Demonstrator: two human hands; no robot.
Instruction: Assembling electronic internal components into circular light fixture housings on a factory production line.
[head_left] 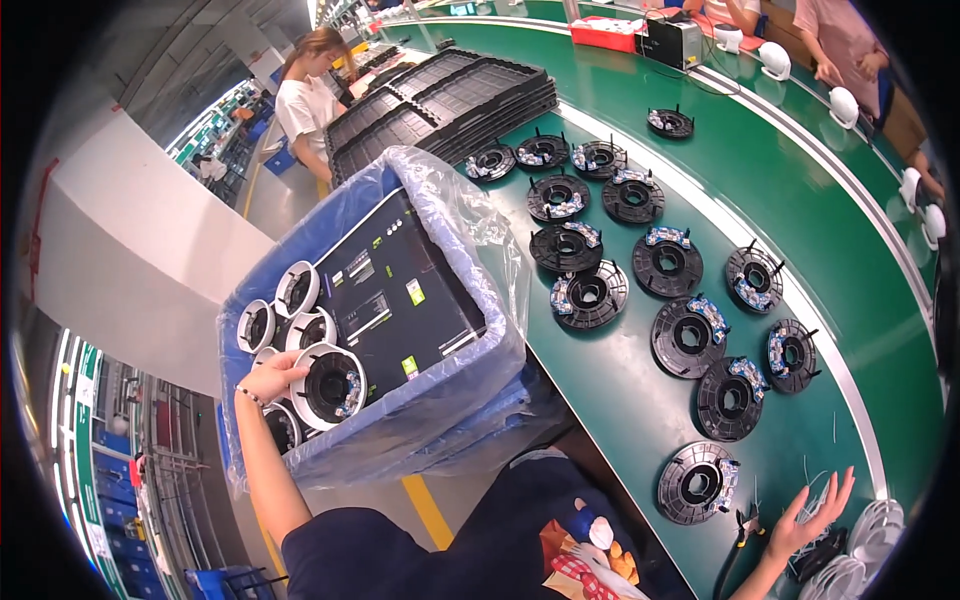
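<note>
**Loading white-rimmed ring assemblies into a lined bin**

The white-rimmed ring assembly (330, 385) sits at the near corner of the blue plastic-lined bin (470, 370), gripped at its rim by the left hand (268, 377), fingers curled narrowly around the edge. Beyond the fingertips, several like pieces (283, 312) already lie stacked against a black panel (400, 295); by appearance, filling is partly done. Many black disc assemblies (640, 290) remain on the green conveyor (800, 190). The right hand (812, 512) hovers empty, fingers spread wide, just beside side cutters (745, 524).
</note>
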